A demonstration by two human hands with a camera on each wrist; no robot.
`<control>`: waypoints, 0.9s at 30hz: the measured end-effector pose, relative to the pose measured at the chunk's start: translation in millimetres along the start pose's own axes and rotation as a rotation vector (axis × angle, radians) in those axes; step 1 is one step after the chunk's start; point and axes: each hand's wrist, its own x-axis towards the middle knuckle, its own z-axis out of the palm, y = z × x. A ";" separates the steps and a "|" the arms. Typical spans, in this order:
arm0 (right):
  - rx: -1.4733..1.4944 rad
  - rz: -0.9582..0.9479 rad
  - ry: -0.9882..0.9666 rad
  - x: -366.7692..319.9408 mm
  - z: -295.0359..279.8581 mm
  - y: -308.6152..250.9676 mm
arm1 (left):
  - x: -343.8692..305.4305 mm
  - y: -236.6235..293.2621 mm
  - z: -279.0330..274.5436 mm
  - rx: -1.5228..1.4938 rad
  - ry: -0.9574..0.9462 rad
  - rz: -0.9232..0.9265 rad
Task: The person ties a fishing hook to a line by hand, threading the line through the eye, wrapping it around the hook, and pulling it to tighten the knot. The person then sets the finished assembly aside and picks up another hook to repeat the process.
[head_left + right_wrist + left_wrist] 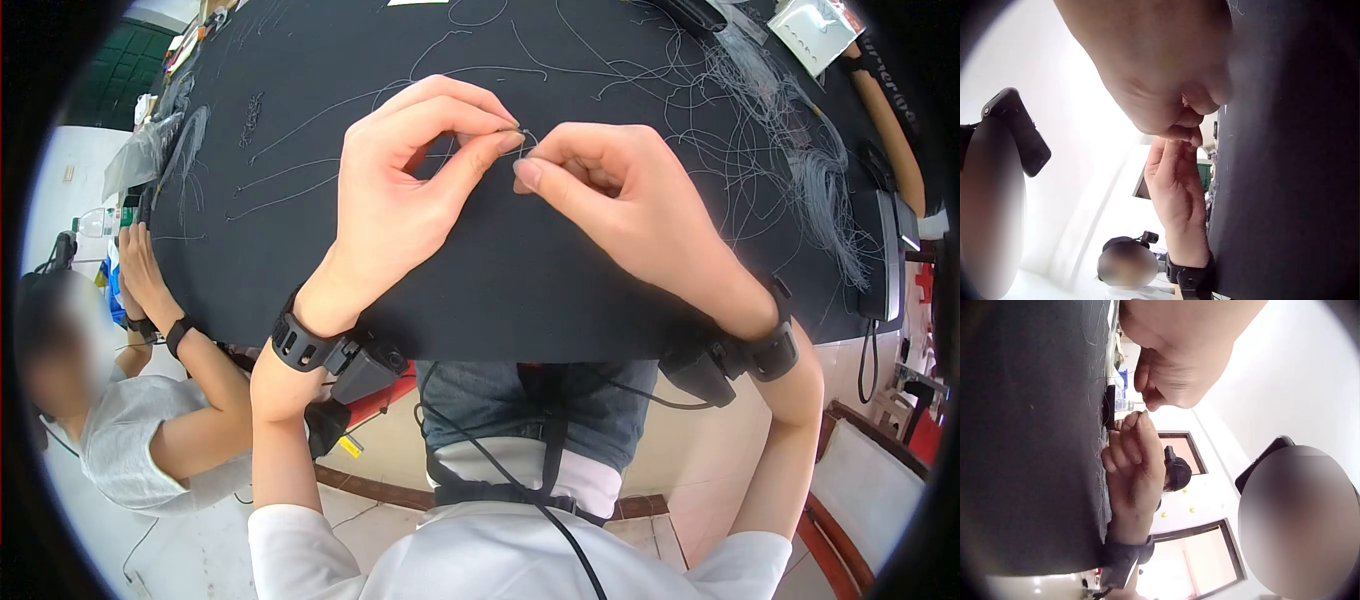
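Both hands meet above the black table (450, 290), fingertips close together. Between thumb and index fingertip, my left hand (395, 190) pinches a thin grey cord with a small dark knot-like bit (523, 131) at the tips. The right hand (645, 200) pinches the cord a little to the right, its thumb against a curled index finger. A short curve of cord shows between the two hands. In the left wrist view the right hand (1135, 469) faces the left fingertips. Fingers hide most of the held part in both wrist views.
Several loose grey cords (290, 140) lie across the table behind the hands. A tangled bundle of cords (820, 170) covers the right side, near a black device (880, 260). Another person (150, 420) sits at the left. Another arm (890, 130) reaches in at the far right.
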 end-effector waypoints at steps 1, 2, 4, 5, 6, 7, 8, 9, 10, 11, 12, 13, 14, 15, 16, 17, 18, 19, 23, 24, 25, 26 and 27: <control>-0.003 -0.006 -0.004 -1.1 -0.3 -2.2 | 0.7 -1.2 -0.1 0.048 -0.009 0.037; -0.006 -0.013 -0.009 -1.5 -0.7 -3.8 | 1.5 -2.7 -0.4 0.096 -0.018 0.073; 0.027 -0.045 0.023 -2.0 -1.7 -4.8 | 2.0 -2.9 -0.5 0.183 -0.045 0.130; 0.042 -0.059 0.040 -2.3 -2.8 -5.5 | 2.8 -1.9 -0.7 0.222 -0.061 0.152; 0.025 -0.028 0.002 -2.7 -6.2 -7.8 | 3.3 -0.8 -0.6 0.260 -0.079 0.173; 0.009 0.003 -0.036 -3.1 -11.2 -11.4 | 3.4 -0.1 -0.6 0.267 -0.100 0.188; -0.007 0.036 -0.073 -3.7 -14.8 -13.9 | 3.7 0.3 -0.7 0.274 -0.123 0.204; -0.015 0.024 -0.070 -3.5 -16.6 -14.1 | 3.6 0.3 -0.6 0.280 -0.147 0.218; -0.024 0.012 -0.066 -2.1 -18.6 -13.2 | 3.4 0.2 -0.2 0.270 -0.152 0.211; -0.033 0.000 -0.063 -0.6 -20.1 -13.2 | 3.3 -0.2 -0.2 0.261 -0.156 0.206; -0.039 0.016 -0.059 -0.2 -21.7 -14.4 | 2.7 0.1 0.0 0.252 -0.160 0.200; -0.033 -0.016 -0.041 0.3 -21.8 -12.8 | 2.2 0.8 -0.6 0.238 -0.186 0.184; -0.026 -0.048 -0.024 1.0 -21.8 -11.1 | 1.9 1.8 -1.7 0.224 -0.211 0.170; -0.020 -0.081 -0.006 1.3 -21.8 -9.7 | 1.4 2.5 -2.3 0.210 -0.237 0.155; -0.038 -0.053 -0.033 1.6 -24.5 -11.8 | 0.9 2.8 -2.3 0.205 -0.239 0.151; -0.011 -0.069 -0.034 1.6 -23.5 -10.0 | 0.6 3.0 -2.1 0.201 -0.242 0.147; 0.016 -0.084 -0.034 2.0 -21.3 -7.7 | 0.2 3.1 -1.6 0.196 -0.244 0.144; 0.043 -0.101 -0.034 2.1 -19.7 -6.5 | 0.4 2.1 0.2 0.176 -0.217 0.155; 0.146 -0.034 -0.140 1.3 -18.1 -8.9 | 0.2 0.2 5.0 0.138 -0.163 0.146; 0.151 -0.050 -0.142 1.5 -17.2 -8.2 | -0.2 0.5 5.1 0.139 -0.164 0.131; 0.157 -0.066 -0.145 1.7 -16.6 -7.4 | -0.3 0.3 5.3 0.128 -0.164 0.133; 0.148 -0.070 -0.136 2.3 -16.6 -6.9 | 0.0 0.0 5.4 0.118 -0.164 0.135; 0.140 -0.074 -0.127 3.0 -16.9 -6.5 | 0.0 -0.1 5.7 0.107 -0.164 0.138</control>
